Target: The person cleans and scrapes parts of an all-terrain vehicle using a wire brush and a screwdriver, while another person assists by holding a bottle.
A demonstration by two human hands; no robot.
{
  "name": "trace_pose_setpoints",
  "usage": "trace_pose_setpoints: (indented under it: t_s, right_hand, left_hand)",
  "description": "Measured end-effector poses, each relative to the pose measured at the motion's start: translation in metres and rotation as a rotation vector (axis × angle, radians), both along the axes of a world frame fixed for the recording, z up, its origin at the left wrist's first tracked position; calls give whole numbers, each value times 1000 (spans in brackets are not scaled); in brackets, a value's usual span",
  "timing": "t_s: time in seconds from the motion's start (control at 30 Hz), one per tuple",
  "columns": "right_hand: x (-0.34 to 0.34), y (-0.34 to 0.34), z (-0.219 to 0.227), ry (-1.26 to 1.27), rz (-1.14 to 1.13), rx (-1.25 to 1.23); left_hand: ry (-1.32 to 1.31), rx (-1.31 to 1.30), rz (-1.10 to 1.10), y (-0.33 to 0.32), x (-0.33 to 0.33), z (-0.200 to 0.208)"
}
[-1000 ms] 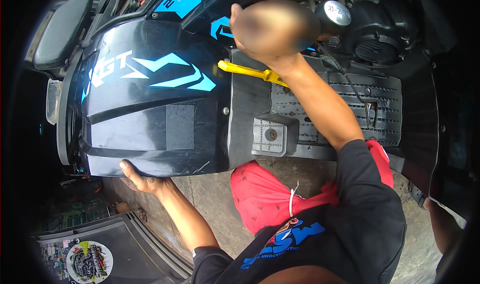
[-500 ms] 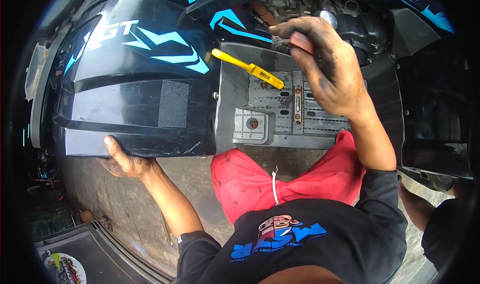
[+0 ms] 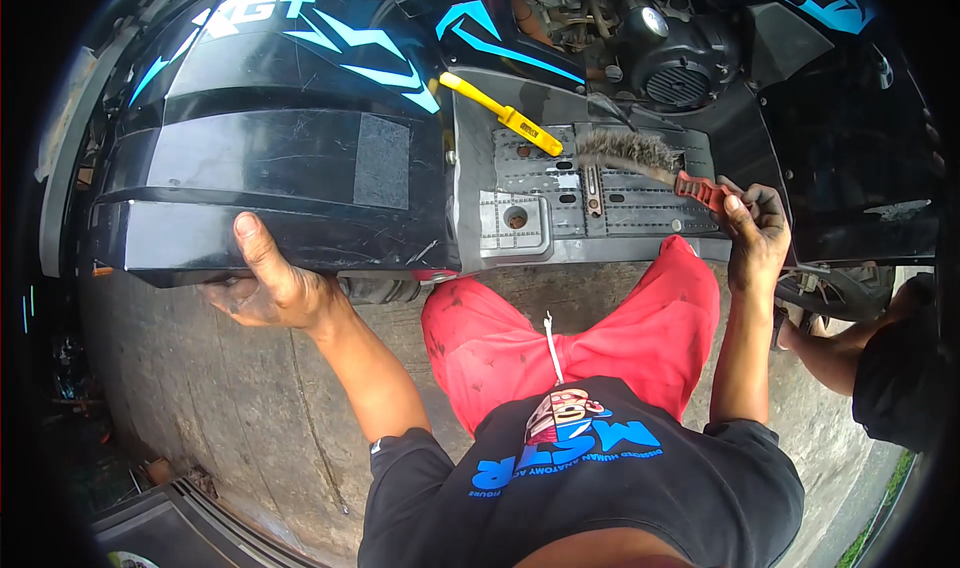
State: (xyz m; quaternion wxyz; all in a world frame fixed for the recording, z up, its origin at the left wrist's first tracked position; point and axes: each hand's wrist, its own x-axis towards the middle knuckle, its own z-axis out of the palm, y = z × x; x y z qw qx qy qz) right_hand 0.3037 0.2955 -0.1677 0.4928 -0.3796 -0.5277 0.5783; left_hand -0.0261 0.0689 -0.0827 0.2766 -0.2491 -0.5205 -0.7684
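My right hand (image 3: 757,230), its fingers dark with grime, grips a wire brush (image 3: 645,154) by its red handle. The brush points left over the ribbed footrest (image 3: 640,218), its bristles upward and grey. My left hand (image 3: 268,286) holds the lower edge of a glossy black fender (image 3: 270,223) with blue decals. The thumb lies against the fender's outer face; the fingers go under its edge and are partly hidden. A yellow-handled tool (image 3: 505,115) lies across the footrest's left side, away from both hands.
A dark engine (image 3: 685,63) sits beyond the footrest. At the right another person's arm and dark clothing (image 3: 895,368) show near a wheel (image 3: 840,290). My red-clothed knees (image 3: 480,338) are close to the footrest. A dark case (image 3: 170,528) stands at the lower left on concrete ground.
My right hand has lowered and moved right, bringing the brush across the footrest. My left hand stays at the fender's edge. The view has shifted slightly.
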Motion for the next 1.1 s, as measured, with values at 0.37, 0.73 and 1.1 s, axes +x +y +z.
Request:
trace_pose_setpoints:
  t_s: [0.37, 0.73, 1.1]
  right_hand:
    - [34, -54, -17, 149, 361, -297]
    - [29, -81, -106, 243, 1128, -717]
    - [8, -65, -88, 449, 1457, -950]
  left_hand:
    - [-73, -11, 63, 4, 11, -3]
    - [-100, -123, 162, 5, 12, -11]
    - [-76, -102, 102, 2, 14, -12]
